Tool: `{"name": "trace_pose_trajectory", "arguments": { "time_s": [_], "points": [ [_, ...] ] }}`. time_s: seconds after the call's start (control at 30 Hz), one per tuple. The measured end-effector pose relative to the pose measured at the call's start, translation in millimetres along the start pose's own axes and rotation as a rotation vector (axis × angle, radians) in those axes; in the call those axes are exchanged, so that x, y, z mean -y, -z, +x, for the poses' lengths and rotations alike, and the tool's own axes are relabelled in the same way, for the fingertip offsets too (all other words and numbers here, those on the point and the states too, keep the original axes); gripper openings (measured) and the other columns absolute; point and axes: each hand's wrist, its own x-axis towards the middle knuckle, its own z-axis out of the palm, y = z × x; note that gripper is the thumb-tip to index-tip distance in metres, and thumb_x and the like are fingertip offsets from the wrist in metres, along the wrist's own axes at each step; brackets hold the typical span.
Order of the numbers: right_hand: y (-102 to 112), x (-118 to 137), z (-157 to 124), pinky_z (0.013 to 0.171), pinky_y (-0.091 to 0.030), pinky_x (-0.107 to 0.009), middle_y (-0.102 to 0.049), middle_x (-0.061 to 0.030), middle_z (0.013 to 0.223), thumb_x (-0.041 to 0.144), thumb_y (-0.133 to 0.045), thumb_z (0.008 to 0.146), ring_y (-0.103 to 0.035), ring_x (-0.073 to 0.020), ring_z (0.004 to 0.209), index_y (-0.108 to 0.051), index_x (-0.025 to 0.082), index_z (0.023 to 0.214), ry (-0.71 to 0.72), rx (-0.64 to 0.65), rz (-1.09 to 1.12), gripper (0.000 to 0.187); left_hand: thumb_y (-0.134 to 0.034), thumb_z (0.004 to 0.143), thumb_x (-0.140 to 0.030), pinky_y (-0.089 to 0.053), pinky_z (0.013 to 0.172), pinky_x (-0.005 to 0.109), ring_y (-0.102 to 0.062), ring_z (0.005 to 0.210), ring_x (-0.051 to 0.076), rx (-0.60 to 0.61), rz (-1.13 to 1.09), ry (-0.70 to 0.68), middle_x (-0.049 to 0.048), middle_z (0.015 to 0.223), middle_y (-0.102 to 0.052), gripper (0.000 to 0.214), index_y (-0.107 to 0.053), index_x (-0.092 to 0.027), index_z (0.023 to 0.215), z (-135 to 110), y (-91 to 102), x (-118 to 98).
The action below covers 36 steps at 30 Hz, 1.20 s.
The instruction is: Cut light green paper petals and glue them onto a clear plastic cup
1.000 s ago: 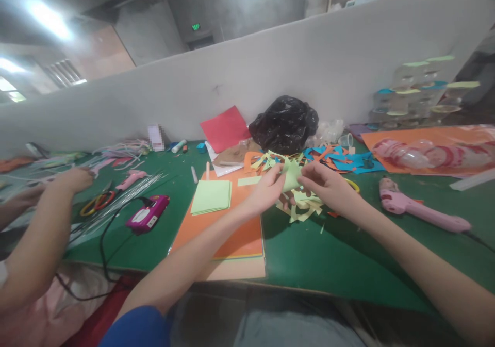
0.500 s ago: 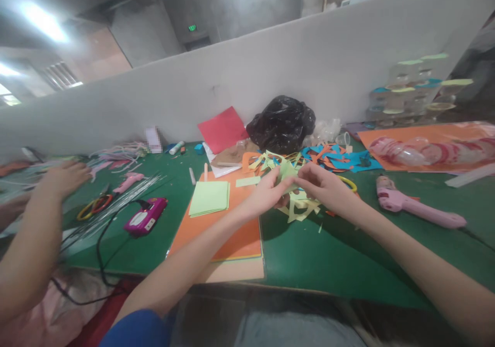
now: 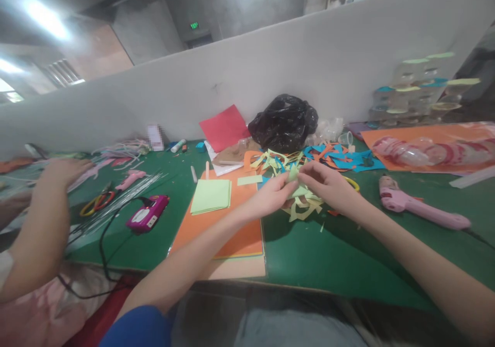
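Reaching inward, our left hand and right hand both pinch shut on a pale green paper scrap at centre, just above yellow paper offcuts on the green worktop

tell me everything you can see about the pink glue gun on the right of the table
The pink glue gun lies on its side on the green table mat, to the right of the person's right hand. It looks like glossy plastic, with a wider, rounded end towards the hand and a long body tapering away to the right. A thin dark cord leaves the far end. A small orange paper scrap seems to touch its upper edge. No hand touches it.
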Motion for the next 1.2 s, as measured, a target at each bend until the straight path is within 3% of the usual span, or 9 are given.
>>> {"name": "trace_pose_trajectory", "arguments": {
  "time_s": [0.17, 0.37, 0.63, 0.93, 1.2],
  "points": [
    [0.7, -0.4, 0.2, 0.05, -0.036, -0.026, -0.057, 0.001, 0.072, 0.064, -0.066, 0.078, -0.044, -0.0105, 0.056, -0.062, 0.021, 0.09, -0.061, 0.022, 0.115, 0.046, -0.045, 0.098, -0.051, -0.038, 0.048, 0.02, -0.046, 0.051, 0.006, 0.031, 0.038, 0.005, -0.0002, 0.083, -0.062, 0.031, -0.049, -0.02, 0.099, 0.5, -0.2, 0.1],
    [-0.4, 3.1, 0.5, 0.048, -0.036, -0.024, -0.052, 0.003, 0.067, 0.061, -0.069, 0.077, -0.043, -0.0086, 0.052, -0.061, 0.02, 0.085, -0.103, 0.027, 0.201, 0.042, -0.043, 0.098, -0.051, -0.039, 0.045, 0.02, -0.046, 0.048, 0.005, 0.04, 0.062, -0.012, -0.0002, 0.081, -0.063, 0.032, -0.049, -0.02, 0.093, -0.1, 0.3, -0.9],
    [-0.1, 2.3, 2.0, 0.048, -0.03, -0.024, -0.043, 0.0058, 0.059, 0.063, -0.068, 0.078, -0.037, -0.0086, 0.051, -0.059, 0.02, 0.079, -0.088, 0.011, 0.195, 0.044, -0.046, 0.096, -0.059, -0.036, 0.044, 0.019, -0.044, 0.045, 0.006, -0.011, 0.106, -0.01, -0.0054, 0.061, -0.05, 0.042, -0.049, -0.019, 0.084, -6.5, -1.3, -14.2],
    [-0.5, -4.9, 1.1, 0.055, -0.04, -0.024, -0.053, 0.0023, 0.071, 0.06, -0.065, 0.083, -0.049, -0.011, 0.06, -0.06, 0.021, 0.086, -0.063, 0.011, 0.145, 0.04, -0.043, 0.099, -0.053, -0.038, 0.044, 0.02, -0.047, 0.044, 0.006, -0.035, 0.144, -0.026, -0.0009, 0.069, -0.06, 0.038, -0.055, -0.018, 0.088, -4.1, 0.9, -7.8],
    [0.5, -7.4, -1.3, 0.058, -0.043, -0.025, -0.053, 0.003, 0.071, 0.061, -0.068, 0.083, -0.049, -0.0109, 0.062, -0.056, 0.021, 0.086, -0.014, 0.022, 0.177, 0.042, -0.048, 0.098, -0.05, -0.042, 0.043, 0.021, -0.052, 0.044, 0.007, -0.187, 0.083, -0.064, -0.0013, 0.072, -0.064, 0.034, -0.047, -0.02, 0.082, -0.2, 5.0, -4.3]
  ]
}}
